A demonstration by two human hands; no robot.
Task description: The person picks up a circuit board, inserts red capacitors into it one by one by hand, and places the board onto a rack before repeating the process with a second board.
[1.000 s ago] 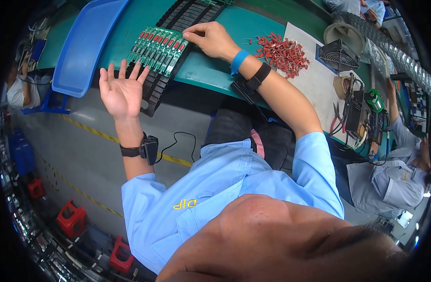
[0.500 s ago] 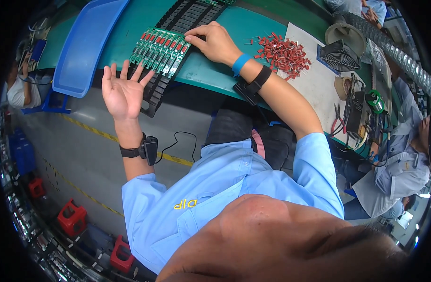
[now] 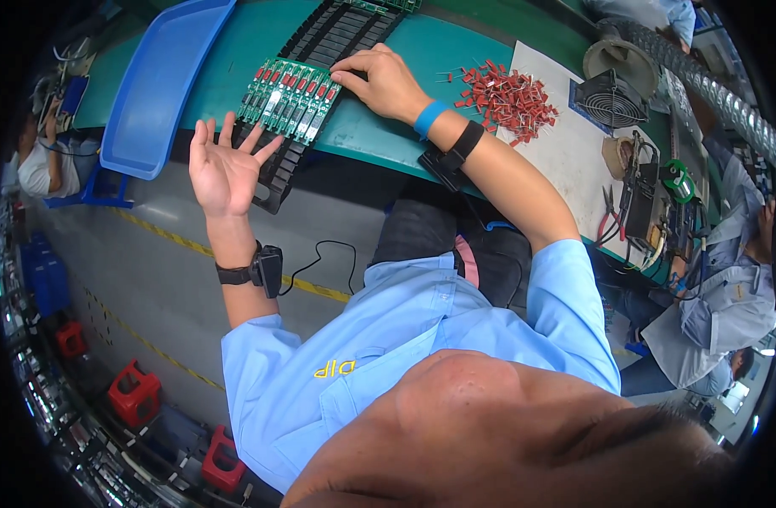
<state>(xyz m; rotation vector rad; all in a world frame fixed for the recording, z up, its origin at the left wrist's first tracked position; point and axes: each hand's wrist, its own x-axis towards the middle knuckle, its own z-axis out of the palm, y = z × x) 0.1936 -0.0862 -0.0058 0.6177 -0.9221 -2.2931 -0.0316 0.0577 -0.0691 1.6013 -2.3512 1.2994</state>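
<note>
A row of narrow green circuit boards [image 3: 288, 100] with red components lies across a black slotted rack [image 3: 277, 173] at the table's front edge. My left hand [image 3: 227, 179] is palm up with fingers spread, its fingertips at the boards' near-left edge. At the far right corner of the boards, my right hand [image 3: 386, 85] has thumb and forefinger drawn together on the edge; the exact contact is small and partly hidden. To the right of that hand lies a heap of red components [image 3: 511, 100] with thin wire leads.
A blue tray [image 3: 155, 85] stands at the left on the green table [image 3: 375, 140]. On the right are white paper [image 3: 566, 157], a black fan [image 3: 610, 103], red-handled pliers [image 3: 610, 218] and a green spool [image 3: 678, 181]. A co-worker [image 3: 723, 296] sits at far right.
The view has shifted slightly. Both hands keep nearly the same places at the boards, with my right thumb and forefinger still at the far right corner.
</note>
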